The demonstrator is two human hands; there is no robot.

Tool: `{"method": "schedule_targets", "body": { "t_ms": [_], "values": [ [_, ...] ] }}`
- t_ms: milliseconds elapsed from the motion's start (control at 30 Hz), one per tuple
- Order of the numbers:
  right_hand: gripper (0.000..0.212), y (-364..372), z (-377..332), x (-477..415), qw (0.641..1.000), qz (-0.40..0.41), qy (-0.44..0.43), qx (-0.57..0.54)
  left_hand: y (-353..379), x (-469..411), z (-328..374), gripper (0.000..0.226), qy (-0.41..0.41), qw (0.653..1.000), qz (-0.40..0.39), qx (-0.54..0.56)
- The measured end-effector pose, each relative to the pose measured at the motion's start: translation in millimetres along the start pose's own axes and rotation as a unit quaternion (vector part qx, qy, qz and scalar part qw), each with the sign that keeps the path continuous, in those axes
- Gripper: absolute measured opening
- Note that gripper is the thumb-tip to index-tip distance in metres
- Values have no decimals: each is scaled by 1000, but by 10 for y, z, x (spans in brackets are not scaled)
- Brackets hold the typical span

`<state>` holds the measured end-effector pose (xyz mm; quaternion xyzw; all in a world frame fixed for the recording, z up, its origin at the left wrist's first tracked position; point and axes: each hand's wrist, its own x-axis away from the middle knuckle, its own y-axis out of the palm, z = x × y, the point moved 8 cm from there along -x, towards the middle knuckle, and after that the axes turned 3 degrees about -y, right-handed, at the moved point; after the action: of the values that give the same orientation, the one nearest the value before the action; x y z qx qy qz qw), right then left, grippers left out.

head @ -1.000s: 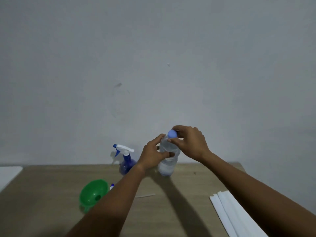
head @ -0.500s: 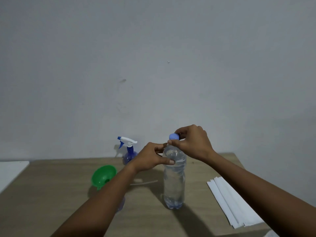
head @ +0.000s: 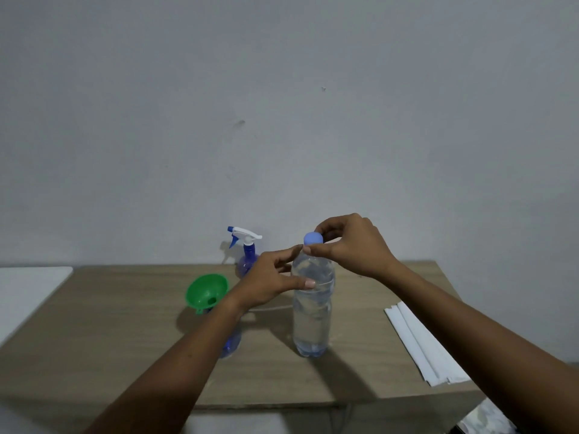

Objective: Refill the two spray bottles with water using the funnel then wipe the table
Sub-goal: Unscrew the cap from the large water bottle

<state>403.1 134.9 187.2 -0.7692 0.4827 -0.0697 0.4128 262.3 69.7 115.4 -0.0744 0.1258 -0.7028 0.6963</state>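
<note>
A clear water bottle (head: 311, 317) stands upright at the middle of the wooden table (head: 94, 324). My right hand (head: 351, 245) pinches its blue cap (head: 312, 238) from the right. My left hand (head: 269, 278) holds the bottle's shoulder loosely, thumb across the front and index finger stretched toward the neck. A green funnel (head: 205, 291) sits in the mouth of a blue spray bottle (head: 232, 343), which is mostly hidden behind my left forearm. A second blue spray bottle (head: 246, 255) with a white trigger head stands at the back by the wall.
Folded white cloth or paper (head: 423, 343) lies on the table's right side near the front edge. A thin white tube (head: 272, 307) lies behind the water bottle. A white surface (head: 28, 292) adjoins the table on the left. A grey wall is close behind.
The water bottle has come from the back of the table toward me and now stands mid-table. My left hand's fingers have loosened on it. My right hand stays on the cap.
</note>
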Motion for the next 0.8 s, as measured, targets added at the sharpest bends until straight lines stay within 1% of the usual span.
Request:
{"method": "schedule_targets", "body": {
  "t_ms": [133,267,333,400,467,667,733,800],
  "values": [
    [30,-1,56,16,1000,-18,-7,-8,55,-2,-44,58,-7,999,2,37],
    [30,-17,15,-31,998,-51,-21,7,47,-26,-64,58,-23,999,-18,32],
    [34,-5,-26,-63,997,-66,-36,16,41,-24,-54,55,-30,999,-27,28],
    [37,18,-33,-95,996,-68,-48,7,28,-28,-30,53,-33,999,-38,18],
    [32,49,-45,-107,996,-70,-53,8,-6,-44,-5,49,-37,998,-48,6],
    [31,121,-164,-113,994,-57,-78,59,-119,-90,38,43,-48,996,-67,-25],
    [30,135,-167,-121,994,-51,-78,64,-132,-97,53,45,-46,996,-66,-23],
    [32,134,-160,-119,994,-43,-77,67,-143,-94,48,52,-35,998,-51,-8]
  ]
}}
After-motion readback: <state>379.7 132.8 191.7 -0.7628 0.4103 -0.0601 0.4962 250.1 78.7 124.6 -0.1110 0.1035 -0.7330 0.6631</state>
